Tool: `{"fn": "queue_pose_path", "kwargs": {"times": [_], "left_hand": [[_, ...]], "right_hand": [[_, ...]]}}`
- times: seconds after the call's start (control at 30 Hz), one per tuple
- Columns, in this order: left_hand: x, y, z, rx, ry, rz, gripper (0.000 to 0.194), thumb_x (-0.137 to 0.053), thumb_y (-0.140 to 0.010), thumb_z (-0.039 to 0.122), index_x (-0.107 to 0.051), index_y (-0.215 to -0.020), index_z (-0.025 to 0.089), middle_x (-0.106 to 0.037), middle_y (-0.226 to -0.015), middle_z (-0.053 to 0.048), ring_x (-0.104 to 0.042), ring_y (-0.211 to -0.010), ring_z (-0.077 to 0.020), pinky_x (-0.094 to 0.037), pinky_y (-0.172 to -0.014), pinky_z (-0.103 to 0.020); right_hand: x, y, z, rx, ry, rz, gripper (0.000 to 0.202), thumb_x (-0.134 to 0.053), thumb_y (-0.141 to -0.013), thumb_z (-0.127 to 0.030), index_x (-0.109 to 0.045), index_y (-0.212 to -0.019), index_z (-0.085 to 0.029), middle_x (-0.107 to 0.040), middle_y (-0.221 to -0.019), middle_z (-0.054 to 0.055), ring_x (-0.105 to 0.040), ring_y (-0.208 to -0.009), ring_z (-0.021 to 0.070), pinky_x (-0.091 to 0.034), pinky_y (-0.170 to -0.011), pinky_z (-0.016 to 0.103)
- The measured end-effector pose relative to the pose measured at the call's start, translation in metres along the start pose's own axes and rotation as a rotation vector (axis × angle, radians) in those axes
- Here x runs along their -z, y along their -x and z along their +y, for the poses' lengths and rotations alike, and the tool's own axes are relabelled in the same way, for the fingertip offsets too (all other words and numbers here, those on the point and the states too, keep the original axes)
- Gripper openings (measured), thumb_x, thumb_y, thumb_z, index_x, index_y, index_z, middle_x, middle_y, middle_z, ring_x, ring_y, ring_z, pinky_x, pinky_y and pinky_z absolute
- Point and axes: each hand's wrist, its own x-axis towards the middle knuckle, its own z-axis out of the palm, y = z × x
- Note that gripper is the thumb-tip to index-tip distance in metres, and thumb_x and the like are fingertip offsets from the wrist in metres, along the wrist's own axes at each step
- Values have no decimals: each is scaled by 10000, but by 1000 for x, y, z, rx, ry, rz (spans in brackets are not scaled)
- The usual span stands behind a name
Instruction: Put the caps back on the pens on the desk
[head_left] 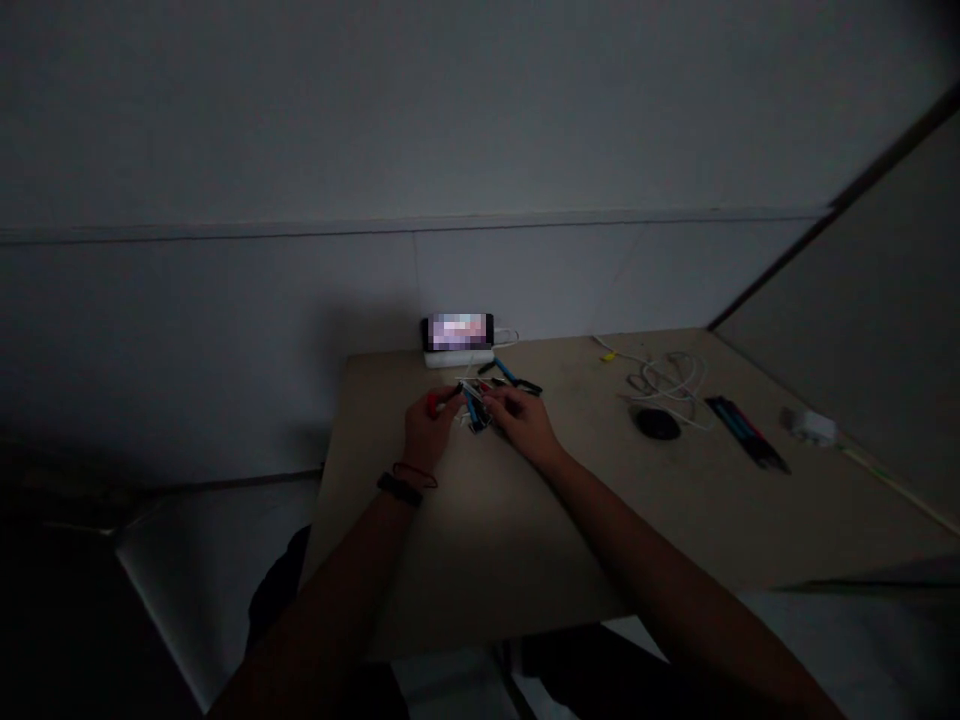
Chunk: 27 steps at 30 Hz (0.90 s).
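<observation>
Low light dims the whole scene. My left hand [429,432] is closed on a small red-and-black tool [433,404], whose exact kind I cannot make out. Opposite it, my right hand [523,420] pinches the end of a thin white wire [471,386], which reaches across to the left fingertips. Below and between the fingers lies a jumble of small blue, black and white pieces [475,412], partly covered by the hands. Just behind the right hand rests a tool with blue and black parts [507,371] on the table.
A lit phone [458,332] leans on a white stand [459,358] by the wall. To the right on the table [487,540] are a coiled white cable [666,378], a black mouse [658,423], several dark pen-like sticks [746,432] and a white plug [814,428].
</observation>
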Motion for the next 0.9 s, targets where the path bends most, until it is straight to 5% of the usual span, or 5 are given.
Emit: {"fn": "queue_pose_path", "kwargs": {"times": [0.33,0.53,0.63,0.8,0.9], "left_hand": [[-2,7,7,-40,-45,-104,224,-774,-769,355,-800,-915,187,-800,-952,-61,-732,-921,-236,-575,-870,-357],[-3,3,4,-29,-38,-22,249,-730,-812,392,-796,-930,183,-792,-1041,-75,-718,-1000,-237,-544,-938,-369],[-3,1,3,-50,-16,12,259,-677,-850,416,-787,-836,182,-788,-1061,-78,-710,-1031,-235,-530,-957,-361],[-3,0,4,-48,-3,34,287,-658,-849,433,-768,-785,176,-793,-1015,-71,-716,-970,-224,-541,-891,-327],[-3,0,5,-56,0,29,255,-677,-827,413,-769,-821,176,-793,-978,-60,-713,-941,-218,-543,-879,-323]], "right_hand": [[6,1,-12,81,33,21,326,-654,-870,-488,-758,-936,-186,-712,-820,56,-615,-697,172,-493,-678,293],[24,-6,-3,63,167,39,301,-624,-904,-452,-756,-953,-186,-714,-883,62,-631,-747,175,-496,-688,281],[25,-5,3,129,306,-64,241,-621,-914,-385,-753,-943,-186,-703,-886,69,-634,-782,190,-502,-704,297],[10,7,-5,368,559,-321,193,-655,-903,-278,-759,-1051,-209,-690,-1082,113,-610,-1070,274,-482,-965,435],[0,13,-11,414,670,-367,226,-648,-916,-254,-750,-1116,-227,-674,-1150,109,-585,-1126,288,-454,-1020,478]]}}
